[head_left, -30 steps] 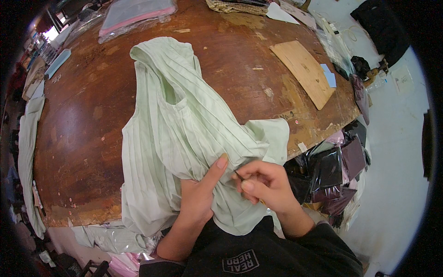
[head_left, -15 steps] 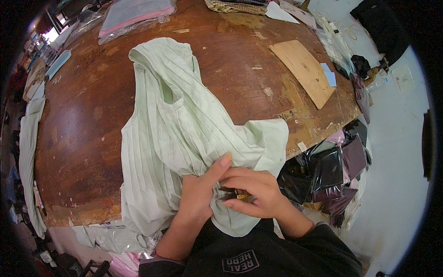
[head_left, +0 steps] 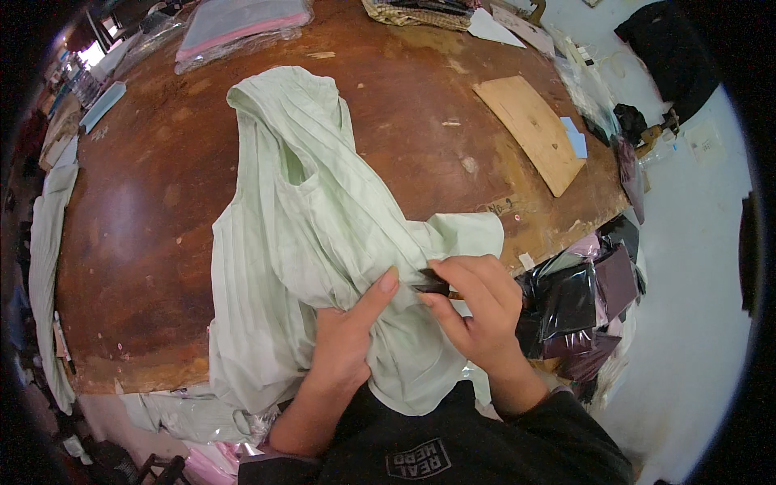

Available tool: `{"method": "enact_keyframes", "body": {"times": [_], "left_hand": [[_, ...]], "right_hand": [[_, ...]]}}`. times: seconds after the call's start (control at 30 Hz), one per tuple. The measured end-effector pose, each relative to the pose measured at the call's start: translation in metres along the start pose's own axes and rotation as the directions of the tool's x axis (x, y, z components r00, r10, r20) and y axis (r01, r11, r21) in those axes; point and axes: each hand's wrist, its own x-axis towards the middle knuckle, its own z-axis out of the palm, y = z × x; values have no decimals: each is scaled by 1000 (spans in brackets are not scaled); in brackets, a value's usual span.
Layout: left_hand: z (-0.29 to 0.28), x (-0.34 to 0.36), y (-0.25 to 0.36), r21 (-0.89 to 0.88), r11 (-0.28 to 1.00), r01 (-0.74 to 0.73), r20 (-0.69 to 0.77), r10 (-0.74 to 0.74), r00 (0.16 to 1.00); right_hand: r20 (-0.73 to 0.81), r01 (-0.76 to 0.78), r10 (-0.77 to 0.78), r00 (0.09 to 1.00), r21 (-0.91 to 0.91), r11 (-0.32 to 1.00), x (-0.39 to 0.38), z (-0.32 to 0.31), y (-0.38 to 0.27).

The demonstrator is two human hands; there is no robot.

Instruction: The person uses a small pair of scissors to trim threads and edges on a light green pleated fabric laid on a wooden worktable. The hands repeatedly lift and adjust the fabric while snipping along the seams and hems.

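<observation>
A pale green pleated sleeveless garment [head_left: 323, 218] lies bunched on the table, its near end hanging over the edge against my black top. My left hand [head_left: 349, 335] grips a fold of it, thumb on top and fingers hidden beneath the cloth. In my right hand [head_left: 483, 311] are small thread snips [head_left: 432, 281], held between thumb and fingers. Their dark blades point left, at the cloth just right of my left thumb. Whether the blades touch the fabric I cannot tell.
The brown wooden table [head_left: 145, 242] carries a tan board [head_left: 529, 129] at right and a plastic-wrapped stack [head_left: 242, 28] at far left. Folded checked cloth [head_left: 416, 11] sits at the back. Bagged dark garments [head_left: 570, 299] are piled below the right edge.
My right hand has moved right and slightly up with the snips, away from my left hand, and its fingers have spread more. My left hand keeps its hold on the garment.
</observation>
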Motion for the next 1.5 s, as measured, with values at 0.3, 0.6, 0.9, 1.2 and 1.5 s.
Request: {"method": "enact_keyframes", "body": {"times": [0.3,0.6,0.9,1.2,1.5], "left_hand": [[-7,2,-1,-47,995,93,40,-91,995],[-9,3,-4,-20,999,45,47,-44,998],[-8,3,-7,15,1000,-2,48,1,999],[-6,3,-8,20,999,34,23,-35,999],[-5,1,-9,34,999,17,17,-17,1000]], "right_hand": [[-46,130,-140,989,-171,977,-3,7,7],[-7,169,-171,985,-113,979,1,8,7],[8,182,-182,983,-53,982,0,8,10],[12,113,-114,993,44,993,-3,8,10],[31,172,-171,985,-21,985,1,5,7]]}}
